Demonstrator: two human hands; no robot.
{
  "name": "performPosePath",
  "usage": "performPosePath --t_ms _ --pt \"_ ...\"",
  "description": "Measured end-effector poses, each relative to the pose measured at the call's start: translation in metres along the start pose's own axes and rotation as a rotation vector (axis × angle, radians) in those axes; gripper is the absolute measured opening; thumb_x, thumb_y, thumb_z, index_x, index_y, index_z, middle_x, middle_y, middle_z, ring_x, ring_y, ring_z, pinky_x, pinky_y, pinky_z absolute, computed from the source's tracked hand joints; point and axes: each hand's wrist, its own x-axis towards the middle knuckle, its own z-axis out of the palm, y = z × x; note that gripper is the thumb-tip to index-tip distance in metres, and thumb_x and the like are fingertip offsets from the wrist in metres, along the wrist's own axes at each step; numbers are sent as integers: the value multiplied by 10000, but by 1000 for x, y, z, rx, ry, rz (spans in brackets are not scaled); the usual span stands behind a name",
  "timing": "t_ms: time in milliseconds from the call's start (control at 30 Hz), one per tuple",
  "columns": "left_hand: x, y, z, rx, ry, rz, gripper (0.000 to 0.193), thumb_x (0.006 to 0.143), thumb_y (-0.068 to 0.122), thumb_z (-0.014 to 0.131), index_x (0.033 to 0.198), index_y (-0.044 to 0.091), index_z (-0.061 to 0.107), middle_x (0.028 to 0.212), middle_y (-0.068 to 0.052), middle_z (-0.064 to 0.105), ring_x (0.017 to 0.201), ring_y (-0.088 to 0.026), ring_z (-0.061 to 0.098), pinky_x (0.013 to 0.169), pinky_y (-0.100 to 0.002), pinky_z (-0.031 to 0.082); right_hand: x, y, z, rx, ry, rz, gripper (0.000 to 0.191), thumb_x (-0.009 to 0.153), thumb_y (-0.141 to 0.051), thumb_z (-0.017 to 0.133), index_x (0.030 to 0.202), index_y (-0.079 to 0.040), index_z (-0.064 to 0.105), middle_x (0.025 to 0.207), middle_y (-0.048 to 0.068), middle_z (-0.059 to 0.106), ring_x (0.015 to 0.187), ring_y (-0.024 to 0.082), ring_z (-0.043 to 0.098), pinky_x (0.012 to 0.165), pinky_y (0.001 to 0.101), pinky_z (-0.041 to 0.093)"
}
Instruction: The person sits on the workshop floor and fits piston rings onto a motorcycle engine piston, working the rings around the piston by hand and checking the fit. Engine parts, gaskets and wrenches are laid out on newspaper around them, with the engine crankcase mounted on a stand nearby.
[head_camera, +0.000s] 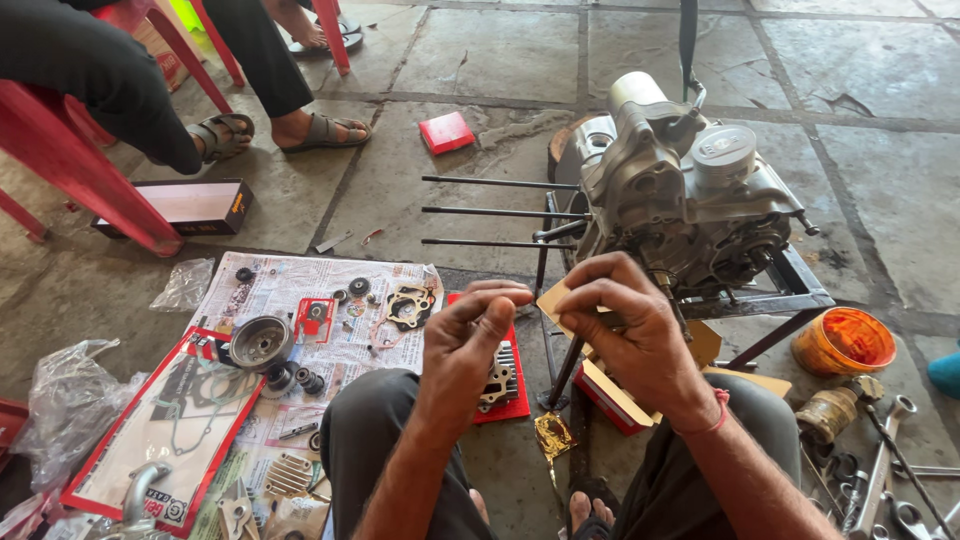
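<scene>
Head view: left hand (470, 335) pinches something tiny; right hand (630, 325) grips a cardboard box (560, 300) beside the engine (690, 190).

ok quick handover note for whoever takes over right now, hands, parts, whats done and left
Left hand: fingers pinched together, what they hold is too small to tell.
Right hand: holding a small cardboard box.
Engine sits on a metal stand, piston exposed, long studs bare.
Done: no cylinder on the studs, parts laid out on newspaper.
Left: cylinder head on the red card is unfitted.
</scene>
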Motion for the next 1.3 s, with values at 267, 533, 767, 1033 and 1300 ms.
performPosePath --t_ms 267,533,767,1033,1300 --pt "0 -2 5 505 112 479 227 820 29 848 1015 126 788 1134 -29 702 1199 -210 609 1035 -351 491 0 0 -3 -106 78 -33 144 845 -27 797 971 -61 735 1060 51 640 979 175 648 809 306 530" --pt "-1 -10 -1 297 103 382 237 830 6 839 1023 135 792 1146 -13 698 1152 -177 625 1004 -323 513 0 0 -3 -74 83 -40 141 860 -28 794 983 -67 738 1055 49 644 973 163 655 801 294 550" --pt "-1 -16 -1 288 100 360 237 822 -8 837 1015 123 793 1162 -28 694 1166 -175 622 1020 -322 506 0 -5 -4 -68 63 -26 200 826 -26 805 1011 -52 735 1064 52 647 968 164 655 793 296 550" --pt "6 16 33 173 -48 305 421 807 -21 803 1203 76 699 1254 -52 661 1250 -204 584 1094 -326 436 -20 -4 -22 -38 212 14 161 866 21 782 1001 -42 721 1047 45 650 918 104 675 767 250 567" --pt "103 47 149 1193 -336 992 528 829 61 788 1342 55 662 1342 -154 618 1351 -312 500 1145 -485 338 -86 11 -58 112 773 164 128 959 75 683 1071 14 680 1058 34 613 938 89 599 824 231 559"
